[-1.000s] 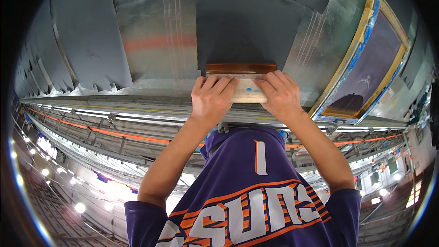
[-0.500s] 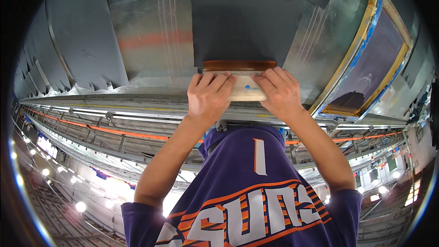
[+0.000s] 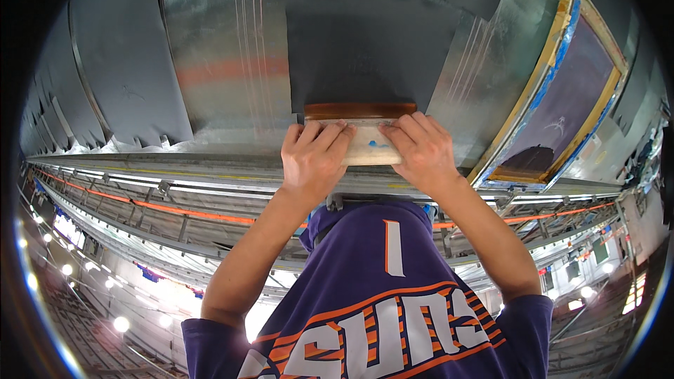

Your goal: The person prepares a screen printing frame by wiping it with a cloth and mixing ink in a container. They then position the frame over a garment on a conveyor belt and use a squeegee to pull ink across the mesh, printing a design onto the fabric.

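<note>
My left hand (image 3: 316,153) and my right hand (image 3: 421,144) grip the two ends of a squeegee (image 3: 372,143). It has a pale wooden handle with a blue stain and a brown translucent blade (image 3: 359,110). Fingers lie over the top of the handle, and the thumbs are mostly hidden. The blade spans the near end of a dark grey fabric piece (image 3: 365,52) lying flat on a shiny metal table (image 3: 217,91). From this view I cannot tell how firmly the blade presses on the cloth.
A wood-edged screen frame (image 3: 537,109) with blue tape and purplish mesh rests tilted on the table at the right. More dark grey fabric pieces (image 3: 116,49) lie along the left. A metal rail (image 3: 210,174) runs along the table's near edge, close to my body.
The whole picture has shifted slightly down and left. Both hands keep hold of the squeegee, which stays at the near end of the fabric piece.
</note>
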A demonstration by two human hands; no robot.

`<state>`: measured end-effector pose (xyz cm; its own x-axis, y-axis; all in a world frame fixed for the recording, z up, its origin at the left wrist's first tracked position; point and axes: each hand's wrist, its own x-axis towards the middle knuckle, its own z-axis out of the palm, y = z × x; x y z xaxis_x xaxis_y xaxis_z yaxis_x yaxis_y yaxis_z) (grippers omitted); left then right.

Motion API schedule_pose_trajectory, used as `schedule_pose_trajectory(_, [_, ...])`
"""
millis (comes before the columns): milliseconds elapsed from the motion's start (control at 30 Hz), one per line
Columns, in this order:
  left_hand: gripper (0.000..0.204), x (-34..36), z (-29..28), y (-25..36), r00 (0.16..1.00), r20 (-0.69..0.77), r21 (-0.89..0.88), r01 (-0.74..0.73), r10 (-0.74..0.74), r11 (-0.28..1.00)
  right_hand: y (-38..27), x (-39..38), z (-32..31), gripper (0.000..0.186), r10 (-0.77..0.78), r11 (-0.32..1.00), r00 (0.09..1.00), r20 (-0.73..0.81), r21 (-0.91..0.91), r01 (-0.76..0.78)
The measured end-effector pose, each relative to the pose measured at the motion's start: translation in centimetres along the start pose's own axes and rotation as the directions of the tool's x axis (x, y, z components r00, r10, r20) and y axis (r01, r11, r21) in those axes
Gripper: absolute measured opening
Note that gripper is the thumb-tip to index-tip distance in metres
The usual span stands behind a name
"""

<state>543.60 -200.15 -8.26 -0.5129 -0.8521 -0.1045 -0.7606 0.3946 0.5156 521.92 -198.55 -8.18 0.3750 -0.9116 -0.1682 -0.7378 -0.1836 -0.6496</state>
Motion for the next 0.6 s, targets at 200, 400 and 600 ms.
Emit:
schedule_pose_trajectory(200, [0.034,0.17,-0.21,0.09,1.000,0.012,-0.009,0.009,-0.009,1.000,0.13,-0.07,0.18,0.042,0.002,1.000,1.000,-0.002,-0.010,-0.002])
schedule_pose_trajectory(400, [0.035,0.03,-0.14,0.09,1.000,0.005,-0.010,0.011,-0.011,1.000,0.11,-0.11,0.36,0.041,0.001,1.000,1.000,-0.013,-0.010,-0.001])
schedule_pose_trajectory(600, [0.035,-0.01,-0.03,0.05,1.000,-0.011,-0.004,0.004,-0.004,1.000,-0.17,-0.01,0.02,0.034,0.013,1.000,1.000,0.011,0.004,-0.013])
